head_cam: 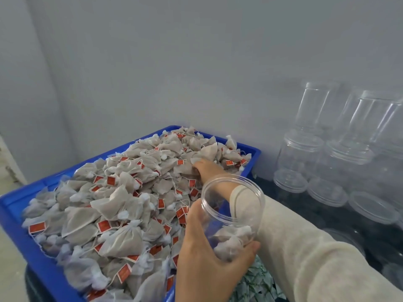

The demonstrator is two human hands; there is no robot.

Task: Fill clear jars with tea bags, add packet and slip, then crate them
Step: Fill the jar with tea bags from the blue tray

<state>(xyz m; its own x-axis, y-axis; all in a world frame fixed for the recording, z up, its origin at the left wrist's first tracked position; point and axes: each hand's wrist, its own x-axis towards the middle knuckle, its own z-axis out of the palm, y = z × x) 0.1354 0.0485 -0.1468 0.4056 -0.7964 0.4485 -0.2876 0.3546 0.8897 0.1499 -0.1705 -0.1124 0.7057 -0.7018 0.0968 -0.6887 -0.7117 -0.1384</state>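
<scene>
My left hand (209, 253) grips a clear jar (233, 203) from below, tilted open end up, with a few tea bags lying in its bottom. My right hand (205, 168) reaches past the jar to the far side of a blue crate (19, 227) and closes its fingers on a tea bag (207, 152). The crate is heaped with grey mesh tea bags (117, 205) bearing red tags.
Stacks of empty clear jars (322, 136) stand against the grey wall at the right on a dark table. A pile of small green-and-white packets (255, 284) lies just right of the crate, under my left hand. The wall closes in behind and at the left.
</scene>
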